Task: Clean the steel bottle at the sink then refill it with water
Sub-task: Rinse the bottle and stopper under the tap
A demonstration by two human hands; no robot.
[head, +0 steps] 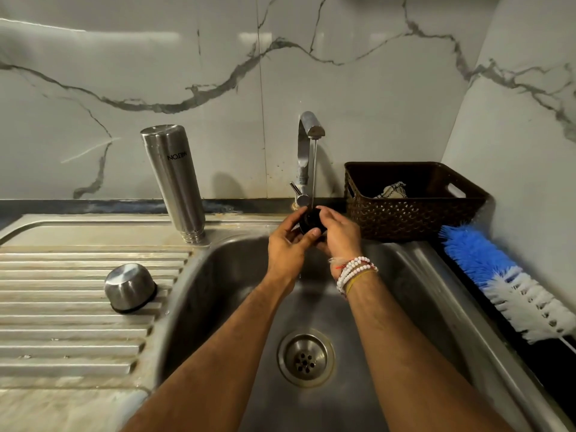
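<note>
under the tap (307, 151) a black cap (311, 221) is pinched between the left hand (288, 249) and right hand (338, 233); the steel bottle (173, 182), stood upended left of the tap, is judged nearer the left hand.

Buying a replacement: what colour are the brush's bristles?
The brush: blue at the tip, white nearer the handle; head view.

One word is showing: the brand MILTON, printed in small dark capitals on the steel side of the bottle (173, 182). The bottle is standing mouth down and leaning a little at the back edge of the counter (78, 229), just left of the basin (218, 291). Because of this the word is reading upside down. It is sitting on the upper part of the body, facing the camera.
</note>
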